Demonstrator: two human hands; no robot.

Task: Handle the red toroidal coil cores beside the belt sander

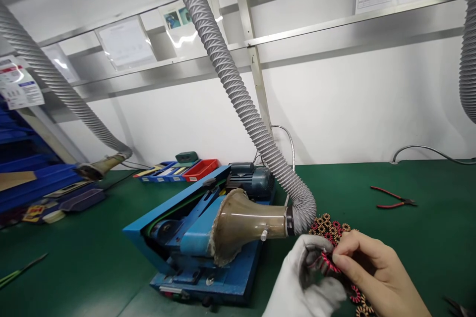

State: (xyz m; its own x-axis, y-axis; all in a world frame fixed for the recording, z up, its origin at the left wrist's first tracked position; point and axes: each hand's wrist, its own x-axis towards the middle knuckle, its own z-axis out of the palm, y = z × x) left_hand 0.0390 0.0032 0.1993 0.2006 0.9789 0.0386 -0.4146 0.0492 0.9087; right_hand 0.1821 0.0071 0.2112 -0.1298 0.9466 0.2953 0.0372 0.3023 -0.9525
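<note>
Lower right of the frame: the right hand [372,270], bare, pinches a small wound coil ring [329,262] with red and dark windings between thumb and fingertips. The left hand [308,282], in a white glove, closes around the same ring from the left and below, so the ring sits between the two hands, gripped by both. Part of the ring is hidden by the glove.

Just above and behind the hands lies a heap of similar coil rings [329,225], copper and red, on the green mat [390,242]; a few more rings [359,299] show under the right wrist at the bottom edge.

Left of the hands, centre frame, stands a blue machine [193,237] with a belt and a motor. A brownish funnel hood [241,225] lies over it, joined to a grey ribbed hose [230,79] rising to the upper centre.

Red-handled pliers [394,198] lie well apart at centre right. Blue and red parts bins [186,169] stand at the back, left of centre.
</note>
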